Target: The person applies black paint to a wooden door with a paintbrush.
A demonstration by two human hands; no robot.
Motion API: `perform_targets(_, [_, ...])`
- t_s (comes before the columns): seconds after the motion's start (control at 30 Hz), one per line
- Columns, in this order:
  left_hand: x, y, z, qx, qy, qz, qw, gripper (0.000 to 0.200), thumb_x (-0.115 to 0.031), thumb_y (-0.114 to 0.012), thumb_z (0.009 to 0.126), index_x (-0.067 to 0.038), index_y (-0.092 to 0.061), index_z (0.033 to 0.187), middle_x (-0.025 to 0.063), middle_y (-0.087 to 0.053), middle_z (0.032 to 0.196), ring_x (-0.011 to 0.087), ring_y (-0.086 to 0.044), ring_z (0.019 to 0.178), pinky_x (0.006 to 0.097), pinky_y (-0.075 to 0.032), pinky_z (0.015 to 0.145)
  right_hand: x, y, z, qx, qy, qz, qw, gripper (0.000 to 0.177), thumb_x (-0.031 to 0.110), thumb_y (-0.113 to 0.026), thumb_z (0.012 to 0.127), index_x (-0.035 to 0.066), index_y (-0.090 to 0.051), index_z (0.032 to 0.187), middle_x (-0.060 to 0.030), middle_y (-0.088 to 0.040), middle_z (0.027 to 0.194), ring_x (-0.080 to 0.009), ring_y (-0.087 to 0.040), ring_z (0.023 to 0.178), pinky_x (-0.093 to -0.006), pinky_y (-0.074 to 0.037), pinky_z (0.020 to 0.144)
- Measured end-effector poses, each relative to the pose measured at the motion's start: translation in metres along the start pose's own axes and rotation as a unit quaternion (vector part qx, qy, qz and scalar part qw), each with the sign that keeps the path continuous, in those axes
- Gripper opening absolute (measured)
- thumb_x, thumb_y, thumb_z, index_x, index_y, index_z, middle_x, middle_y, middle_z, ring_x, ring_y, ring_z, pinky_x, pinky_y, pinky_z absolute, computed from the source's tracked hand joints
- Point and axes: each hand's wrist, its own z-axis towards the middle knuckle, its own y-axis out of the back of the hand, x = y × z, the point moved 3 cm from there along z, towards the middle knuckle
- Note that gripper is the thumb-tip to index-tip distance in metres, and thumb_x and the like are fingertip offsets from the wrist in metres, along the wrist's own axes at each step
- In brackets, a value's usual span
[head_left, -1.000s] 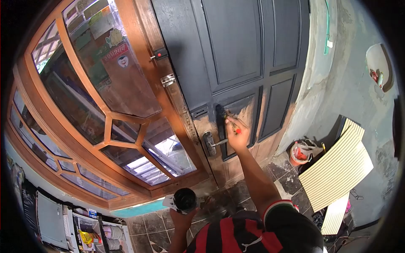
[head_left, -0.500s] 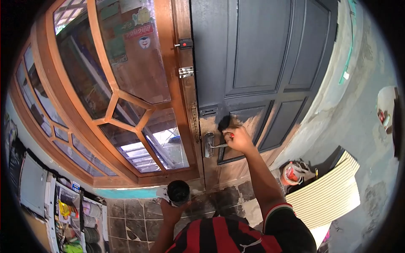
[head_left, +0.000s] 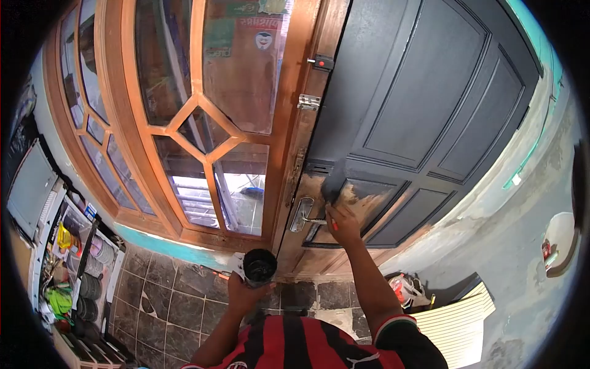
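My right hand [head_left: 344, 222] is closed around a paintbrush [head_left: 333, 194]; a bit of red handle shows by the fingers. Its dark bristles are against the wooden door [head_left: 384, 117], just above the metal door handle [head_left: 302, 214]. Dark grey paint covers the upper door, while bare brown wood shows around the handle and along the bottom. Low at the centre, my left hand [head_left: 244, 295] grips a can of dark paint [head_left: 260, 265] from below and the side, its open top facing up.
An orange-brown window frame [head_left: 295, 80] with glass panes stands left of the door. A shelf rack [head_left: 110, 270] with various goods is at lower left. On the right are a bag-lined bucket [head_left: 405, 289], a striped cream panel [head_left: 452, 329] and a grey wall [head_left: 516, 246]. Dark tiles [head_left: 166, 301] cover the floor.
The camera view has tilted and shifted, so the door leans right. The brush has moved slightly on the door beside the handle, with the hand now below it. The can stays in my left hand.
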Motion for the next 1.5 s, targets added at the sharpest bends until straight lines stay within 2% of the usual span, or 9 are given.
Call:
perform_targets(0.23, [0.003,0.009,-0.004,-0.007,-0.010,-0.036,0.999,0.085,-0.014,-0.105,0.070,0.001,-0.060,0.141,0.0129,-0.070,0.135,0.0227,-0.069,0.124,0.0392,-0.057,0.108,-0.005,0.042,0.045,0.012,-0.038,0.035,0.999,0.019,0.004,-0.077,0.090,0.004,-0.080,0.109,-0.0139,-0.074,0.093,-0.0343,-0.074,0.084,-0.0442,-0.061,0.078])
perform_targets(0.4, [0.005,0.021,-0.002,0.008,-0.034,0.037,0.999,0.083,-0.007,-0.102,0.073,0.001,-0.058,0.142,0.0118,-0.069,0.135,0.0216,-0.070,0.121,0.0390,-0.059,0.106,0.022,0.067,0.074,-0.201,0.024,-0.038,0.979,0.013,-0.001,-0.077,0.093,0.001,-0.079,0.106,-0.0149,-0.076,0.094,-0.0340,-0.072,0.081,-0.0432,-0.060,0.080])
perform_targets(0.53, [0.006,0.032,0.000,0.027,-0.019,0.038,0.999,0.080,-0.013,-0.104,0.070,0.000,-0.063,0.137,0.0111,-0.073,0.130,0.0219,-0.071,0.118,0.0386,-0.058,0.103,-0.010,0.001,0.013,-0.039,0.019,-0.047,0.998,0.009,0.003,-0.080,0.092,0.001,-0.078,0.100,-0.0171,-0.070,0.085,-0.0364,-0.071,0.082,-0.0439,-0.059,0.077])
perform_targets(0.77, [0.002,0.050,0.007,0.037,-0.030,0.064,0.997,0.079,-0.012,-0.104,0.071,-0.001,-0.064,0.138,0.0094,-0.074,0.130,0.0205,-0.071,0.118,0.0379,-0.058,0.103,-0.019,0.016,0.025,0.215,-0.169,0.067,0.959,0.023,0.002,-0.069,0.090,0.002,-0.083,0.109,-0.0187,-0.078,0.096,-0.0404,-0.076,0.086,-0.0432,-0.061,0.080])
perform_targets(1.07, [0.016,0.068,0.010,0.042,-0.048,0.101,0.993,0.079,-0.006,-0.103,0.070,0.000,-0.061,0.137,0.0100,-0.072,0.130,0.0212,-0.071,0.119,0.0385,-0.058,0.104,0.024,0.082,0.090,-0.186,-0.004,-0.018,0.982,0.012,-0.001,-0.076,0.092,0.002,-0.080,0.102,-0.0167,-0.077,0.095,-0.0346,-0.074,0.085,-0.0416,-0.060,0.079])
perform_targets(1.27, [0.018,0.074,0.010,0.050,-0.009,0.073,0.996,0.077,-0.005,-0.102,0.071,0.000,-0.061,0.135,0.0105,-0.072,0.129,0.0217,-0.070,0.118,0.0379,-0.059,0.104,0.000,-0.001,0.001,0.076,-0.064,-0.005,0.995,0.014,0.005,-0.076,0.091,0.002,-0.080,0.104,-0.0175,-0.078,0.099,-0.0369,-0.075,0.089,-0.0453,-0.061,0.083])
perform_targets(1.37, [0.007,0.072,0.012,0.051,-0.021,0.063,0.996,0.076,-0.005,-0.103,0.071,0.000,-0.061,0.134,0.0107,-0.072,0.128,0.0218,-0.070,0.119,0.0376,-0.059,0.103,-0.009,0.006,0.008,0.121,-0.036,0.029,0.992,0.016,0.004,-0.075,0.090,0.001,-0.081,0.105,-0.0196,-0.077,0.095,-0.0392,-0.075,0.090,-0.0435,-0.062,0.082])
perform_targets(1.4, [0.004,0.070,0.013,0.053,-0.027,0.055,0.997,0.076,-0.005,-0.103,0.070,0.000,-0.061,0.134,0.0108,-0.072,0.128,0.0219,-0.070,0.119,0.0375,-0.059,0.103,0.004,0.025,0.028,0.172,-0.130,0.043,0.975,0.022,0.003,-0.074,0.087,0.001,-0.082,0.108,-0.0180,-0.075,0.092,-0.0405,-0.075,0.091,-0.0449,-0.062,0.085])
perform_targets(1.5, [0.012,0.068,0.014,0.047,-0.032,0.067,0.996,0.076,-0.006,-0.103,0.070,0.000,-0.062,0.134,0.0108,-0.072,0.127,0.0219,-0.070,0.119,0.0381,-0.059,0.103,0.008,0.066,0.080,0.011,-0.073,0.041,0.996,0.019,0.002,-0.074,0.089,0.001,-0.082,0.106,-0.0180,-0.075,0.090,-0.0406,-0.074,0.087,-0.0450,-0.061,0.081])
